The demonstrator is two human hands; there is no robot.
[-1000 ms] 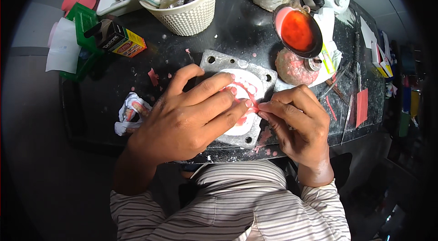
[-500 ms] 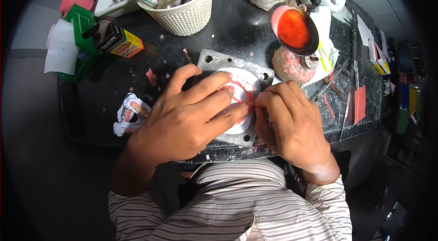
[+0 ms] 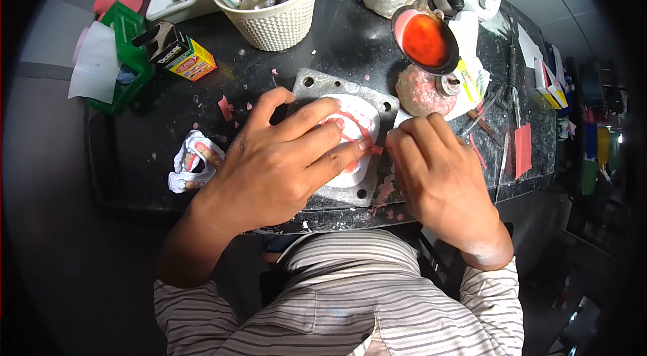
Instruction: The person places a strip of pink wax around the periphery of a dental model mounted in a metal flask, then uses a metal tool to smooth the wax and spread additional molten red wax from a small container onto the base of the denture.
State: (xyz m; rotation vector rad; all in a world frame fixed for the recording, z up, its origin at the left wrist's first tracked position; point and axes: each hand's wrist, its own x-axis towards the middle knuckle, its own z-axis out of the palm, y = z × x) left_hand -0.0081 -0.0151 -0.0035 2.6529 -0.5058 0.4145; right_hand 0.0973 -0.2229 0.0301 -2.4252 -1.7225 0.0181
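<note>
1. While I am standing near, the left hand (image 3: pixel 276 160) is spreading its fingers over the white cast (image 3: pixel 364 168), touching the pink strips (image 3: pixel 375 150).
2. The right hand (image 3: pixel 445 181) is bending its fingers beside one strip's end; whether it is pinching this, I cannot tell.
3. The cast is resting on a grey metal plate (image 3: pixel 321 89) with holes, near the front edge of the tabletop (image 3: pixel 337 32).
4. I judge the work is standing partway: strips are lying along the cast, but one end is sticking out, seeming unfinished.
5. The cast is looking chalky, the strips waxy; rightwards, a flat pink sheet (image 3: pixel 523 152) is lying.
</note>
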